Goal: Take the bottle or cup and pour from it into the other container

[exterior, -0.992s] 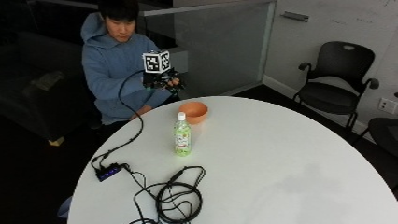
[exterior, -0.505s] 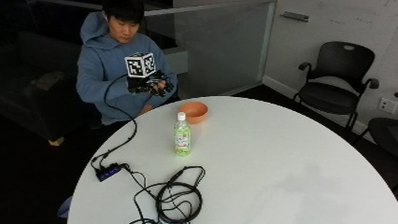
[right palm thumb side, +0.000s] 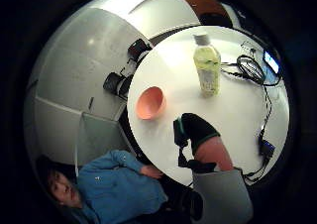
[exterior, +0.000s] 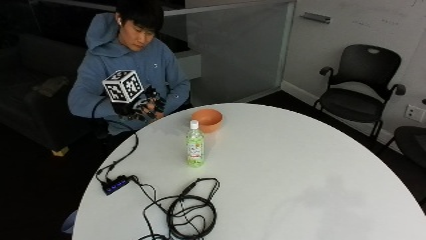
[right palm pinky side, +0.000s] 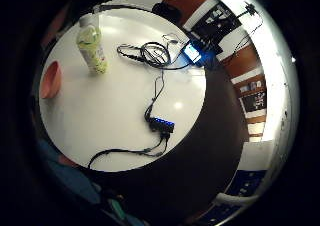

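A clear bottle (exterior: 194, 145) with a white cap and green label stands upright on the round white table (exterior: 299, 170). Just behind it, near the far edge, sits a small orange bowl (exterior: 207, 120). My gloved right hand (exterior: 145, 106) hovers in the air at the table's far left edge, close to the person's chest and well short of both containers. Its fingers hang relaxed and hold nothing. The thumb side palm view shows the bowl (right palm thumb side: 149, 103), the bottle (right palm thumb side: 207, 68) and my thumb (right palm thumb side: 195, 135) out straight. The little finger side palm view has the bottle (right palm pinky side: 92, 43) and bowl (right palm pinky side: 51, 79) far off.
A coil of black cable (exterior: 190, 212) lies at the table's near edge. A small black hub (exterior: 114, 185) with blue lights sits near the left edge, its cable running up to my hand. A black office chair (exterior: 359, 95) stands beyond the table on the right.
My hand has drifted left and slightly down, away from the bowl toward the table's left edge. Bottle and bowl have not moved.
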Demonstrator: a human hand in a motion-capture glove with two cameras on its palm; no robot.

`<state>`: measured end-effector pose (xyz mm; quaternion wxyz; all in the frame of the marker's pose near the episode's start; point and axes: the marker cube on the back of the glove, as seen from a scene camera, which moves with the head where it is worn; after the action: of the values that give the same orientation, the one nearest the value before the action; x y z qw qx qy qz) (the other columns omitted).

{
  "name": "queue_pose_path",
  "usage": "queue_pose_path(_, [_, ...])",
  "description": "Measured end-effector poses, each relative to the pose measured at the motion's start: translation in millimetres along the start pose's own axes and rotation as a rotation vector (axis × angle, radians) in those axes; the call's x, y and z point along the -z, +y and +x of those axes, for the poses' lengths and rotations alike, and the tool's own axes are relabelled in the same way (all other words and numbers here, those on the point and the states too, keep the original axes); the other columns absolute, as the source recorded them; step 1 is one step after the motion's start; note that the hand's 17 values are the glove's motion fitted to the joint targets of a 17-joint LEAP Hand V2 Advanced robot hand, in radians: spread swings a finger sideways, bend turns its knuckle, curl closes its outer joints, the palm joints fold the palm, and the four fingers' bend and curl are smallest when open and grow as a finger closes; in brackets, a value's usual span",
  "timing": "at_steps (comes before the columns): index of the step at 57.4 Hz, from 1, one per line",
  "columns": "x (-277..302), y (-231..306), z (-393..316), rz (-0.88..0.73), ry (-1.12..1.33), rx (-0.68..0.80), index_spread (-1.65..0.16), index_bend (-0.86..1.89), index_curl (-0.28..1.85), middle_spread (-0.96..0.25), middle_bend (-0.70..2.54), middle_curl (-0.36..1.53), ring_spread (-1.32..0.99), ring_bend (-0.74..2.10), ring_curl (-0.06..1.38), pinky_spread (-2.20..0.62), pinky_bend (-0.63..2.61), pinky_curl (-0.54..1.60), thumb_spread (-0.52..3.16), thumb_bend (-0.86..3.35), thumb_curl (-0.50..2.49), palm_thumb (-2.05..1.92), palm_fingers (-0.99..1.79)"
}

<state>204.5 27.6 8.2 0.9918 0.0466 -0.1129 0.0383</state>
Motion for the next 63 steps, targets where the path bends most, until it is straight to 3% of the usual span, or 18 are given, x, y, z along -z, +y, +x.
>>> queue_pose_path(32, [-50.1, -58.4, 48.5, -0.182, -0.254, 0.041, -0.38, 0.15, 0.24, -0.03, 0.18, 0.28, 0.16, 0.51, 0.30, 0.26, 0.56, 0.27, 0.96, -0.03, 0.37, 0.54, 0.07])
queue_pose_path(63, [-127.5, -129.1, 9.9, -0.217, -0.628, 0.090, -0.37, 0.13, 0.23, -0.02, 0.20, 0.31, 0.15, 0.54, 0.30, 0.26, 0.58, 0.27, 0.92, -0.03, 0.36, 0.56, 0.11])
